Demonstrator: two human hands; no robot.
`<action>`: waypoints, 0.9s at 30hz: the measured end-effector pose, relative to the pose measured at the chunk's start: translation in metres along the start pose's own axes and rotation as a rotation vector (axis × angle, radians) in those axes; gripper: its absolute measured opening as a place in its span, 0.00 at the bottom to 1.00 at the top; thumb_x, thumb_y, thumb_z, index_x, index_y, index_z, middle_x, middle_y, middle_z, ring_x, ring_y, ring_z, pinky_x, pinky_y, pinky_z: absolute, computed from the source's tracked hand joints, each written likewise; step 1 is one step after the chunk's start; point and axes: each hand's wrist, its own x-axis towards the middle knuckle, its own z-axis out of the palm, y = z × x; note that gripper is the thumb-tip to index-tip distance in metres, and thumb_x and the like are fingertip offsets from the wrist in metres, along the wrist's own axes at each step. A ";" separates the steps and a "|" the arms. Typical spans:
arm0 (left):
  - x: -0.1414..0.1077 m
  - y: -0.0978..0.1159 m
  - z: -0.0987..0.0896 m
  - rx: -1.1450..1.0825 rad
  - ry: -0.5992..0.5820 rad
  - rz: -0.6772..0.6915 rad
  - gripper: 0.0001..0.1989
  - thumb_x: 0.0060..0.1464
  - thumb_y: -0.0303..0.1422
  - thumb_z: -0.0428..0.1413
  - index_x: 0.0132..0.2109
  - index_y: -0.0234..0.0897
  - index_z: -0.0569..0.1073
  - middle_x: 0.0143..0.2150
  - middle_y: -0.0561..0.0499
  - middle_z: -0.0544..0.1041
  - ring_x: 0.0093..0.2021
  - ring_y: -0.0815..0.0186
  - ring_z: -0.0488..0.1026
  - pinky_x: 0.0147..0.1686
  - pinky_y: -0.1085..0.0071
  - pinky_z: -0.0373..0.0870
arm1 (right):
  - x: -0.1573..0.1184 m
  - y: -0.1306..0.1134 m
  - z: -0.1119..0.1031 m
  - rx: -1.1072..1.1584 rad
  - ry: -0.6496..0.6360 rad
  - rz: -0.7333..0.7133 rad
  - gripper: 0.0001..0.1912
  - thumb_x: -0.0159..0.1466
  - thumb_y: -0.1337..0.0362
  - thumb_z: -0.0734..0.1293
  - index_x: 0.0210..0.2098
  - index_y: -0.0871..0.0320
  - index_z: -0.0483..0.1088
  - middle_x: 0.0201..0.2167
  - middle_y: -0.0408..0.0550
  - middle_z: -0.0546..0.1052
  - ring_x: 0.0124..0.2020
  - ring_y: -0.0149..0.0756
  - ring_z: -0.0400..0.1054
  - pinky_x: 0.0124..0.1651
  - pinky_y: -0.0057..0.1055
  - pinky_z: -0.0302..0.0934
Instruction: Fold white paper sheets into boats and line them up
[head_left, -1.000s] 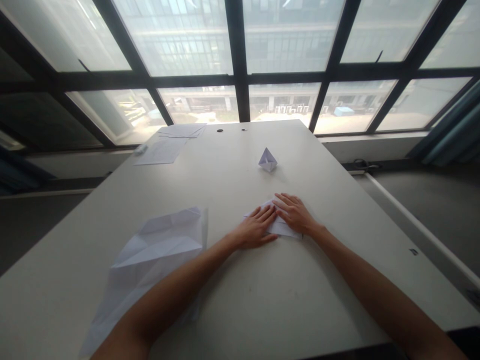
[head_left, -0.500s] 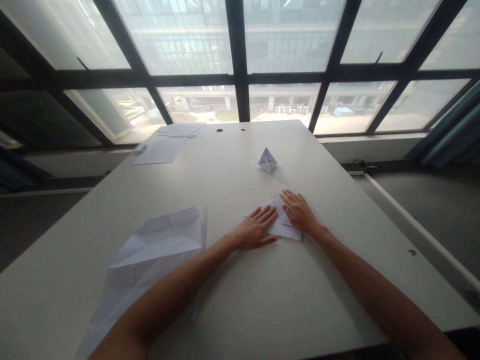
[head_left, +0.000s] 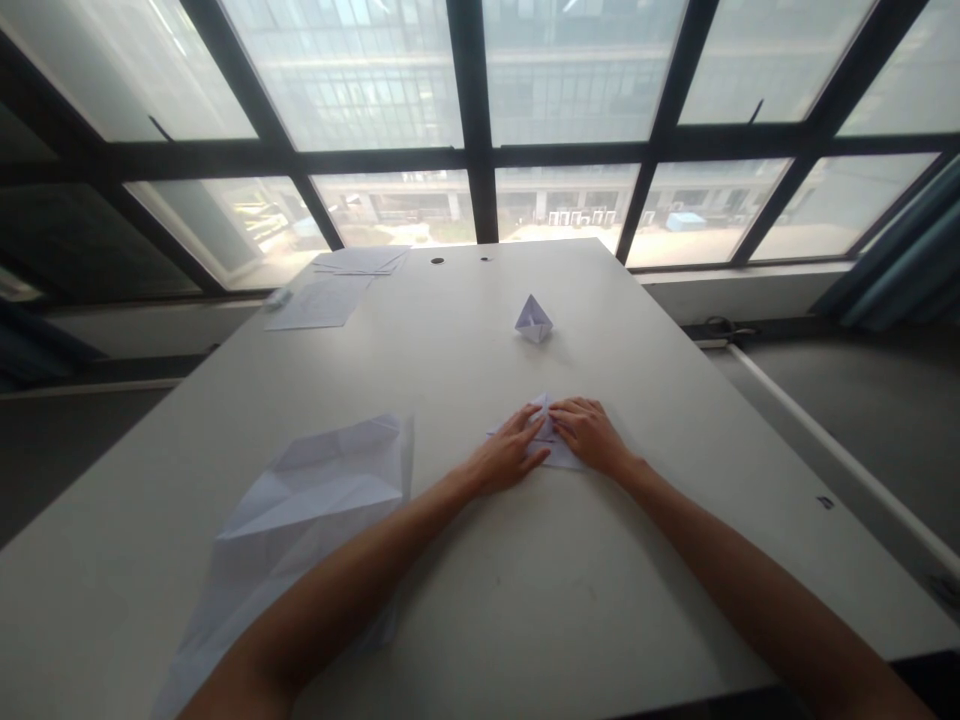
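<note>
Left hand (head_left: 504,462) resting, fingers slightly apart; right hand (head_left: 594,436) curving, fingers together, pinch not discernible; folded paper (head_left: 564,457) lying under both on table (head_left: 525,610), peak pointing away from wrists, neither hand being nearer

No text, label, brand, number or sign can be read anywhere. The small, dark, angular mark (head_left: 825,502) near the right edge of the broad white tabletop (head_left: 465,370) is too small to make out as a letter or symbol. Any print on the flat, rectangular white paper sheet (head_left: 322,303) at the table's far left, or on the pale, many-windowed building (head_left: 360,90) outside, is illegible.
</note>
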 end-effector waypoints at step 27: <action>0.001 -0.006 -0.003 -0.071 0.126 -0.118 0.19 0.63 0.48 0.51 0.55 0.47 0.75 0.53 0.48 0.74 0.54 0.61 0.72 0.56 0.65 0.68 | -0.009 0.007 -0.029 0.107 -0.069 -0.213 0.15 0.67 0.52 0.65 0.43 0.54 0.77 0.44 0.50 0.79 0.47 0.40 0.71 0.55 0.38 0.57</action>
